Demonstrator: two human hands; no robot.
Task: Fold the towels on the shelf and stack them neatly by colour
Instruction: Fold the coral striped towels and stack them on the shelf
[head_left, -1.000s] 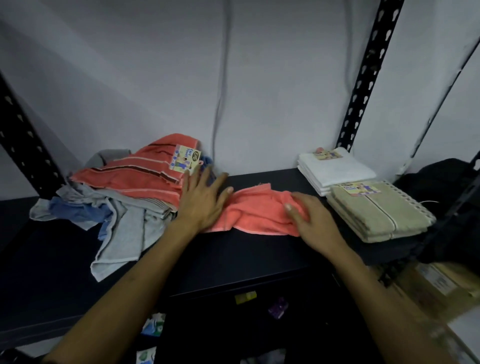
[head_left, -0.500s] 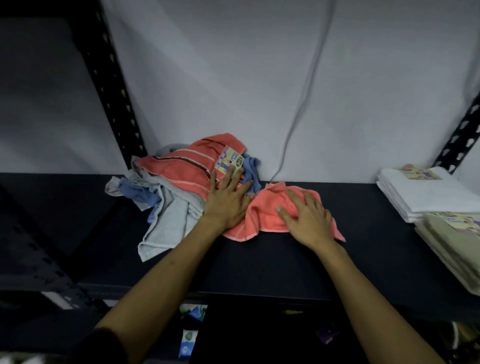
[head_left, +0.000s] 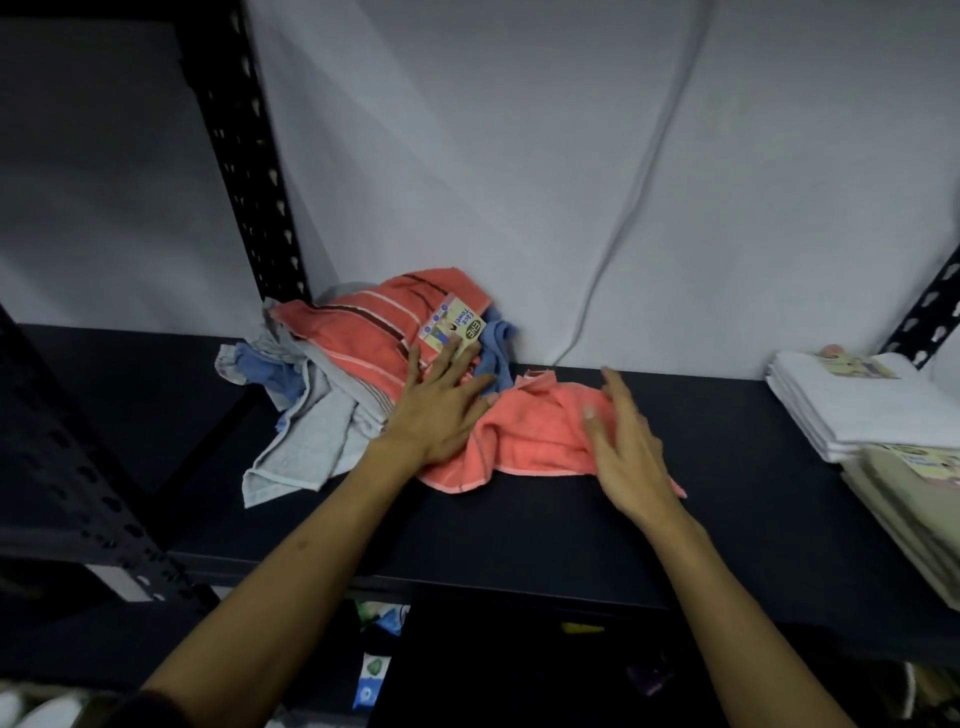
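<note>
A plain coral towel (head_left: 535, 441) lies crumpled on the dark shelf (head_left: 545, 525). My left hand (head_left: 441, 410) rests flat with straight fingers on its left end and on the edge of the pile. My right hand (head_left: 626, 447) hovers over or lightly touches the towel's right part, fingers straight and spread. Behind the left hand is a heap of unfolded towels: a striped coral one with a paper label (head_left: 363, 332), a grey one (head_left: 306, 447) and a blue one (head_left: 265, 374). At the right stand a folded white stack (head_left: 852, 410) and a folded beige stack (head_left: 914, 493).
A black perforated upright (head_left: 249, 171) rises at the back left, another (head_left: 930, 312) at the right. A grey cable (head_left: 623, 208) hangs down the white wall to the shelf. Small packets (head_left: 371, 675) lie on a lower level below the shelf's front edge.
The view has swung left, so the folded stacks now sit at the right edge. My right hand has lifted its fingers from the coral towel; the left hand stays pressed on it.
</note>
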